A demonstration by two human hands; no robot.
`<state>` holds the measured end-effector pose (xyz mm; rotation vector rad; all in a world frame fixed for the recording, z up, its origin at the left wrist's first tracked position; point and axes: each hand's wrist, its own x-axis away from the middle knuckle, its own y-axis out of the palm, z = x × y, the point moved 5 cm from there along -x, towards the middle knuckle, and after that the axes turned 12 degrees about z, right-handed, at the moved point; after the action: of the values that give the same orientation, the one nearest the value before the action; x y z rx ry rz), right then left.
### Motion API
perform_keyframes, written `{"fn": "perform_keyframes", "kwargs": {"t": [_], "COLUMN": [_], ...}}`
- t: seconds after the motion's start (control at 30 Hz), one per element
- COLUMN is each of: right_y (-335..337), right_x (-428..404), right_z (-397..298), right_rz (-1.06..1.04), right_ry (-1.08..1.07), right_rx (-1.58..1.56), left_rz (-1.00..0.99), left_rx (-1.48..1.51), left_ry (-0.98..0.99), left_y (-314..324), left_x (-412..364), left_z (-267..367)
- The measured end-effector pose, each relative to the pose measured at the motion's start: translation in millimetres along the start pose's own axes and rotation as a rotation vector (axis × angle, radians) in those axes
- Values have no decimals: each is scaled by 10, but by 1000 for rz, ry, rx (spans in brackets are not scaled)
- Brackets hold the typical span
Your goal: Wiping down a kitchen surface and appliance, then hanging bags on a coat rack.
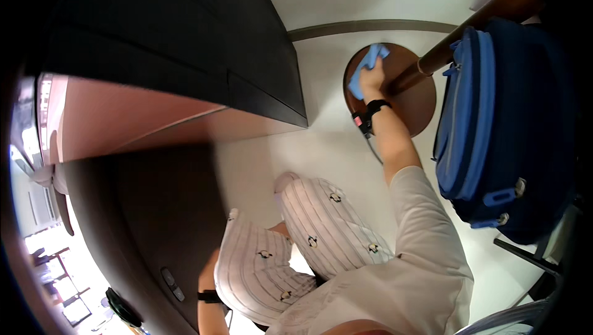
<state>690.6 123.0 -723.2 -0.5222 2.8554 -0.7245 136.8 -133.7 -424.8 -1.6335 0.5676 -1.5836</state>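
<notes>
My right hand [373,77] presses a crumpled light-blue cloth [363,73] onto the round brown base [419,103] of a wooden stand. The hand sits left of the brown post [433,59], which rises from that base towards the upper right. A black band and a small device on a cable [362,124] are at my right wrist. My left hand [210,268] is beside my bent knee [252,247] in striped trousers, mostly hidden by it. Its fingers cannot be made out, and a black band circles that wrist.
A blue bag [523,140] with zips and buckles stands or hangs close to my right arm. The dark cabinet [185,33] juts in from the upper left. Behind the base runs a grey skirting [370,25]. To my left is a dark brown surface [162,205] with a small control panel [172,284].
</notes>
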Motion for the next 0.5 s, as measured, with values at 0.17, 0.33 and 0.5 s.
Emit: {"fn": "perform_keyframes", "kwargs": {"t": [0.17, 0.33, 0.5], "right_y": [-105, 328, 524], "right_x": [-479, -1034, -344], "right_z": [-412, 391, 315], "right_rz": [222, -239, -330], "right_ry": [-513, -180, -315], "right_rx": [244, 716, 664], "left_rz": [19, 12, 29], "left_rx": [176, 199, 211], "left_ry": [-125, -175, -190], "left_y": [78, 141, 246], "left_x": [49, -67, -94], "left_z": [-146, -74, -116]}}
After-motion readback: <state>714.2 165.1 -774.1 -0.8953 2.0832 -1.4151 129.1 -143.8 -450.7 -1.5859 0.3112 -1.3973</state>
